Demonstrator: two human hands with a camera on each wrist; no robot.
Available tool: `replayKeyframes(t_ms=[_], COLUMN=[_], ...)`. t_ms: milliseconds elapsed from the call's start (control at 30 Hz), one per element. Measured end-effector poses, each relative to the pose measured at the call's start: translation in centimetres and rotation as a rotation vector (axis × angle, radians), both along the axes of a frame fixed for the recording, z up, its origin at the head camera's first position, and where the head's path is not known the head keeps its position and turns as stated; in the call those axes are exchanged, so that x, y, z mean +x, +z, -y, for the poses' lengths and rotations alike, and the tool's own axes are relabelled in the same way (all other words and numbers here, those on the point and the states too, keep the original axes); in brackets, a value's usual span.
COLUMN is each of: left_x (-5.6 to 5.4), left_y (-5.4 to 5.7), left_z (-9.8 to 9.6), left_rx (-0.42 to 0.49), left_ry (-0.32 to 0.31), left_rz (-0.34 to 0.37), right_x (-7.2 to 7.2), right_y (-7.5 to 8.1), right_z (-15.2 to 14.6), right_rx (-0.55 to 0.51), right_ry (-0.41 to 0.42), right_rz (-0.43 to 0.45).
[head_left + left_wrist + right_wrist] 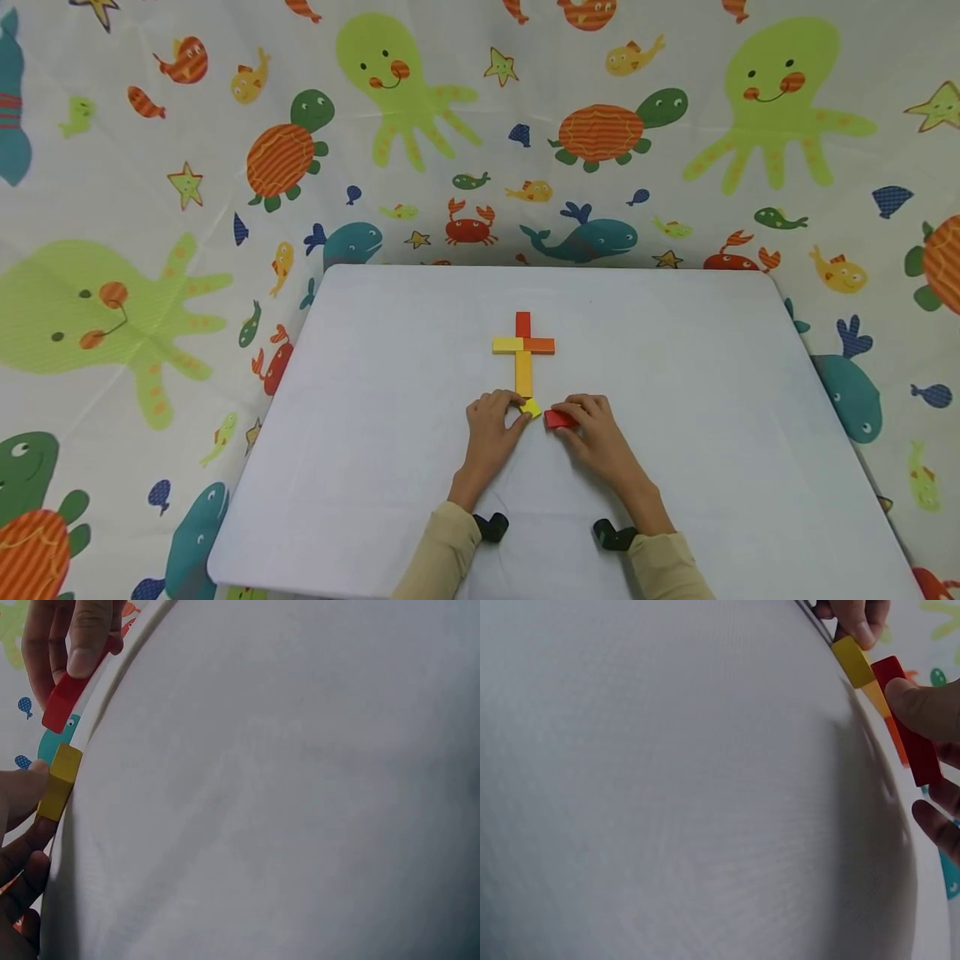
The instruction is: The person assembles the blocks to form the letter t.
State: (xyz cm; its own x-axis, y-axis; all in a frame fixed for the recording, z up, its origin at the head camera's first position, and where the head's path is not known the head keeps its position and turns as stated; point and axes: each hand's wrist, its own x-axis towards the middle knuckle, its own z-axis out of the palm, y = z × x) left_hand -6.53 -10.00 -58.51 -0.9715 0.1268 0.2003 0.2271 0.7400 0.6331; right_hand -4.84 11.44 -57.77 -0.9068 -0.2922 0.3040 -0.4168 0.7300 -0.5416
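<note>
My left hand (492,425) pinches a yellow block (532,408) between thumb and fingers, at the lower end of a cross of flat blocks. Just right of it, my right hand (602,437) holds a red block (557,419) by its sides; a small gap parts the two held blocks. The cross has a red block (522,324) on top, a light yellow block (507,345) as left arm, an orange block (540,346) as right arm and a yellow-orange block (523,375) as stem. Both wrist views show the yellow block (60,782) and the red block (907,724) gripped.
A white table (375,433) with rounded corners lies under the blocks. Behind and beside it hangs a cloth (480,125) printed with sea animals. Dark wrist-worn devices, one at the left wrist (492,527) and one at the right wrist (613,536), sit by the sleeve ends.
</note>
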Motion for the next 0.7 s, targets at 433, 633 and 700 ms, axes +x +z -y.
replayKeyframes(t_ms=[433,633,700], left_x=[-0.12,-0.11,-0.10], left_y=[-0.22,-0.25,-0.30], left_z=[0.03,0.03,0.03], left_rx=[-0.001,0.014,0.014], left_ry=[0.000,-0.003,-0.003], left_rz=[0.005,-0.010,-0.011], right_x=[0.15,0.21,0.25], right_y=[-0.65,-0.60,-0.60], right_z=[0.30,0.47,0.49], right_rx=[0.015,0.029,0.033], right_ry=[-0.018,-0.022,-0.023], right_rz=[0.003,-0.002,-0.003])
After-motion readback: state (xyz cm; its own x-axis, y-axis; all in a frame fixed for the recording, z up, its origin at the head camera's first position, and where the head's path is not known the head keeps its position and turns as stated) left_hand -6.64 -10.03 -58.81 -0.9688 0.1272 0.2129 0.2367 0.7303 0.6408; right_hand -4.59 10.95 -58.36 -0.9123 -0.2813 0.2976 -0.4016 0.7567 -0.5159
